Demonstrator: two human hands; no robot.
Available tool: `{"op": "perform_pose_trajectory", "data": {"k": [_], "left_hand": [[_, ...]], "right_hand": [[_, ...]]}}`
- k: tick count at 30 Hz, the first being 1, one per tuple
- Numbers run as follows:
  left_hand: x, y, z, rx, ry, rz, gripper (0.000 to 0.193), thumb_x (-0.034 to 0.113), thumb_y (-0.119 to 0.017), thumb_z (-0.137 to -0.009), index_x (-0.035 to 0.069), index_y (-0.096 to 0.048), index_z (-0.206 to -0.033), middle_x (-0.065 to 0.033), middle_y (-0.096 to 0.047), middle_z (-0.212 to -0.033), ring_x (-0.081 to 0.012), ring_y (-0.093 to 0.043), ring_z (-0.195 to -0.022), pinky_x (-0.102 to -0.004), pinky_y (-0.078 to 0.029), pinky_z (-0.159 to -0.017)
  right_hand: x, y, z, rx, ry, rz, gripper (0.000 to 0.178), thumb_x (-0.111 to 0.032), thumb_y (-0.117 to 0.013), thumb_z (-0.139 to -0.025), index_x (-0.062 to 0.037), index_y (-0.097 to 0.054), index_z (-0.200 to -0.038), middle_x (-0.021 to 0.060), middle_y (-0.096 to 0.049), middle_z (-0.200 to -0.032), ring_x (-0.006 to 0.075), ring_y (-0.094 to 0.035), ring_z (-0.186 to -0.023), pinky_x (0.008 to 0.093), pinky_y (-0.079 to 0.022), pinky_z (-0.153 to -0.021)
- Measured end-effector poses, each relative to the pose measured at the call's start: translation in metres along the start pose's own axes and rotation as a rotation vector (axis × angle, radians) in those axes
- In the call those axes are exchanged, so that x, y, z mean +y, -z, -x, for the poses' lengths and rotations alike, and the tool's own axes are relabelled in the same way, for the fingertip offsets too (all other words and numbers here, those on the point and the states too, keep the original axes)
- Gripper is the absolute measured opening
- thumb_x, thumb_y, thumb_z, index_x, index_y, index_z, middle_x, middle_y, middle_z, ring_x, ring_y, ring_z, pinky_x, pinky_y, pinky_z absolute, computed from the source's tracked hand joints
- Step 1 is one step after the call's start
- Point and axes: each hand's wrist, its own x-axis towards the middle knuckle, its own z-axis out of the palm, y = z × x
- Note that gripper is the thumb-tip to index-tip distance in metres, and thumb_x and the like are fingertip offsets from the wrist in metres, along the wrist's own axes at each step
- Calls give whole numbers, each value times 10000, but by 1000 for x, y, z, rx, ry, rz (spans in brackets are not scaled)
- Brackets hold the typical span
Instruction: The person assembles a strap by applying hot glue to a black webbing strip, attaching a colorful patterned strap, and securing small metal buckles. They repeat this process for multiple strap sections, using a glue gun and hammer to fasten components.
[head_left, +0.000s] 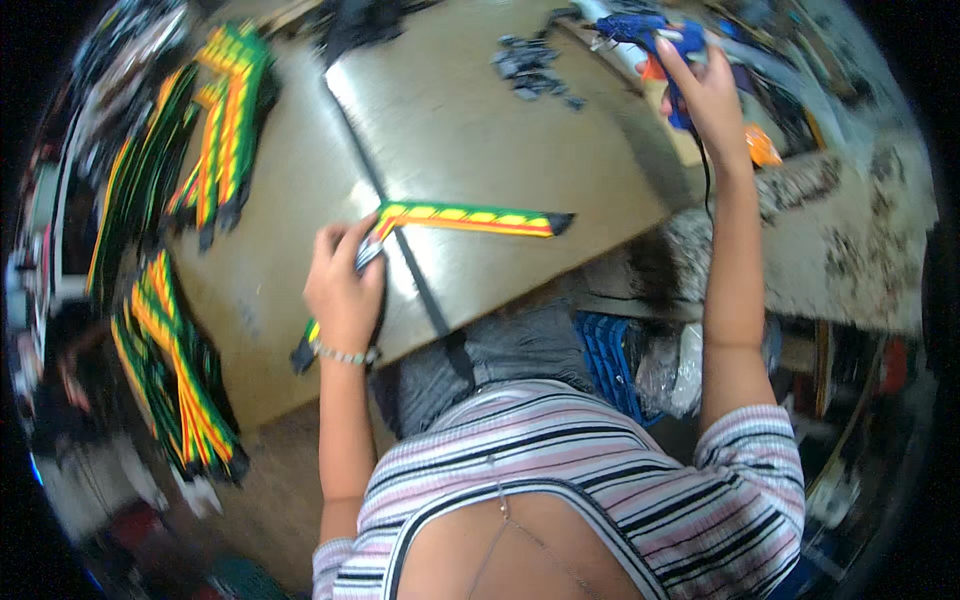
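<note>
A strip striped in green, yellow and red (475,219), with black ends, lies bent on the table in front of me. My left hand (342,282) is closed at its bend, covering part of it. A small greyish-white piece (369,252) shows under those fingers; its kind is unclear. Up at the far right, my right hand (708,105) is wrapped around a blue glue gun (645,30), lifted over the table's right side. From its grip hangs a black cord (708,185).
Stacks of similar strips (228,110) lie at the left, with a bundle (178,370) over the table's left edge. Dark scraps (535,68) are scattered at the back. A dark band (425,285) crosses the table (280,150). An orange packet (762,146) sits at right.
</note>
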Motion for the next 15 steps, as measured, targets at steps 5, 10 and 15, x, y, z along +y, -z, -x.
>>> {"op": "perform_pose_trajectory", "data": {"k": [5, 10, 15], "left_hand": [[-3, 0, 1, 16, 11, 13, 275, 170, -699, -822, 201, -732, -1093, -78, -630, -996, -292, -667, -848, -382, -536, -724], [-3, 1, 0, 22, -2, 33, 310, 163, -711, -774, 203, -724, -1081, -37, -615, -982, -260, -660, -810, -380, -536, -677], [-4, 1, 0, 36, 6, 25, 250, 201, -696, -834, 212, -739, -1079, -27, -621, -958, -244, -655, -759, -368, -527, -649]], "right_hand": [[-44, -115, 55, -531, 19, -250, 492, -331, -678, -938, -81, -455, -1297, 34, -629, -878, 70, -620, -720, 209, -432, -439], [-55, -149, 38, -565, 231, 49, 522, -367, -719, -900, -31, -508, -1240, 69, -644, -843, 136, -632, -683, 290, -476, -554], [-58, -155, 33, -638, 233, 167, 549, -404, -711, -897, -4, -517, -1220, 145, -681, -828, 204, -670, -714, 332, -513, -642]]}}
